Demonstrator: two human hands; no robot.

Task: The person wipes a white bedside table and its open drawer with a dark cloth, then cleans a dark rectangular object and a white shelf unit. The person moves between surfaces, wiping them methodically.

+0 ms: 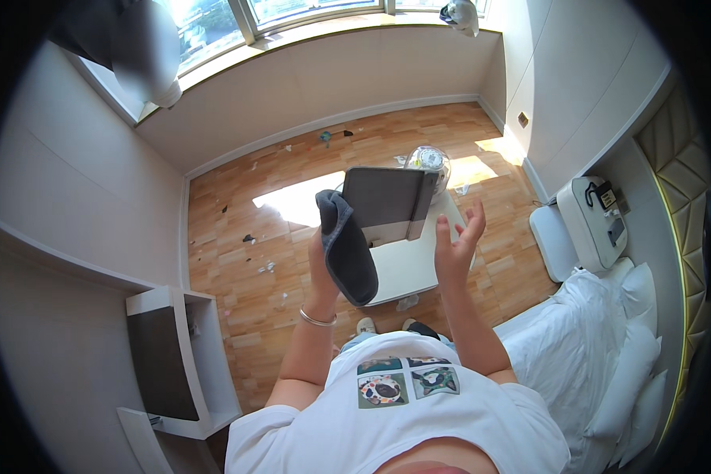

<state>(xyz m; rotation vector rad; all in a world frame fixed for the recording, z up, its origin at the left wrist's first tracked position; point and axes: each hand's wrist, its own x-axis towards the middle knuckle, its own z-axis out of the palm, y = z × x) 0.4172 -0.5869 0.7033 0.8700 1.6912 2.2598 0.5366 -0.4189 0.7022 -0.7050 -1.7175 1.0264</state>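
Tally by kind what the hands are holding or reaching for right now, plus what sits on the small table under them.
Dark grey folded cloths, held in the left hand: 1
Grey flat rectangular cases, raised just in front of the open right hand: 1
White square low tables: 1
Clear crumpled plastic bags at the table's far edge: 1
Total: 4

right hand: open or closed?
Open. The right hand is raised with fingers spread and holds nothing; the left hand holds the dark cloth up beside it.
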